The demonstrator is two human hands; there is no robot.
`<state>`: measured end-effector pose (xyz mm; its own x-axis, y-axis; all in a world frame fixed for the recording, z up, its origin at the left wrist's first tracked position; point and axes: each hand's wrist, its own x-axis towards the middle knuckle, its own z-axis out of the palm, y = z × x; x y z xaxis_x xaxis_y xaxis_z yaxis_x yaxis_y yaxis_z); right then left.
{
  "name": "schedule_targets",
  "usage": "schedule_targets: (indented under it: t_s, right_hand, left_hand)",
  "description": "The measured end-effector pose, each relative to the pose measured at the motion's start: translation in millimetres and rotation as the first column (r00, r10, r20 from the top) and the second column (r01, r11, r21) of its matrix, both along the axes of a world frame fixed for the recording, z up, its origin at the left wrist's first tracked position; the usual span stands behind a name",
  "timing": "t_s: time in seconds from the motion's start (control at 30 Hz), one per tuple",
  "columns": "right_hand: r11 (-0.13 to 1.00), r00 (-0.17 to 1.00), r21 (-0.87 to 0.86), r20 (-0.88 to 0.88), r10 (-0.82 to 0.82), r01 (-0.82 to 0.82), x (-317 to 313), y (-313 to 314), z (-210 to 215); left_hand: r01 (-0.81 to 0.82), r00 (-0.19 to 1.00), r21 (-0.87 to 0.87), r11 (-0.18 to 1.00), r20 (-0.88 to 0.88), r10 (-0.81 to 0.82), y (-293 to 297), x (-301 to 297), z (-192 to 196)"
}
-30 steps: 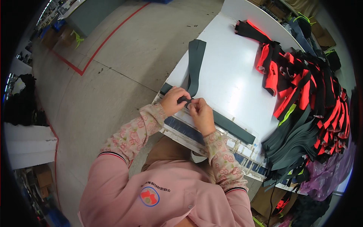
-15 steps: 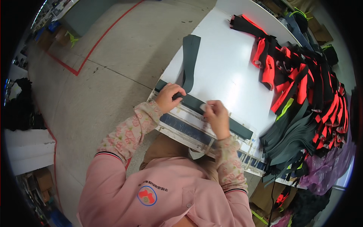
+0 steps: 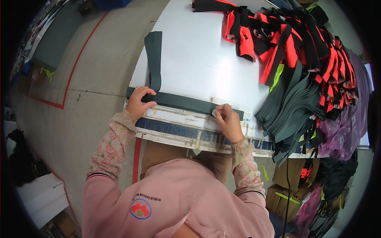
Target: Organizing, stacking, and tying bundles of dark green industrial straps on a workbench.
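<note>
A long dark grey-green fabric strip [image 3: 184, 102] lies along the near side of the white table. My left hand [image 3: 139, 103] rests at its left end, thumb and fingers apart, fingertips against the strip. Close to the strip's right end, my right hand [image 3: 230, 123] pinches a small white piece of what looks like chalk [image 3: 214, 112] between thumb and fingers. A second dark strip [image 3: 154, 59] stretches away from me on the table, its near end meeting the first strip by my left hand.
Taped white and dark blue bands [image 3: 170, 129] line the table's near edge. On the right lie a pile of dark strips [image 3: 291, 103] and a heap of red-and-black fabric pieces [image 3: 278, 37]. Purple plastic [image 3: 337, 135] hangs beyond; cardboard boxes [image 3: 279, 202] stand below.
My right hand has moved rightward along the strip with the white piece, reaching near its right end. The left hand's thumb and fingers have spread apart. The whole view has turned and shifted.
</note>
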<state>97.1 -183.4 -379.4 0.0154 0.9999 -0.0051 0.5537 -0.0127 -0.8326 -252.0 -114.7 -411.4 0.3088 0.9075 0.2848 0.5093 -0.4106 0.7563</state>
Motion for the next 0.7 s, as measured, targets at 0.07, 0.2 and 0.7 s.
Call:
schedule_targets:
  t_s: [0.07,0.2,0.7]
  right_hand:
    - [0.999,1.000,0.035,0.016,0.001,-0.001,-1.6,0.7,-5.0]
    - [0.998,0.998,0.039,-0.032,0.056,-0.055,2.9,0.8,-6.4]
    - [0.990,0.992,0.134,-0.106,0.067,-0.053,-95.1,47.9,23.0]
  left_hand:
    - [0.004,1.000,-0.003,1.000,-0.006,-0.004,-0.5,0.3,0.4]
    - [0.000,1.000,0.002,1.000,0.003,0.000,1.0,0.5,-1.2]
    - [-0.080,0.990,0.098,0.992,0.125,0.067,4.5,1.4,-13.9]
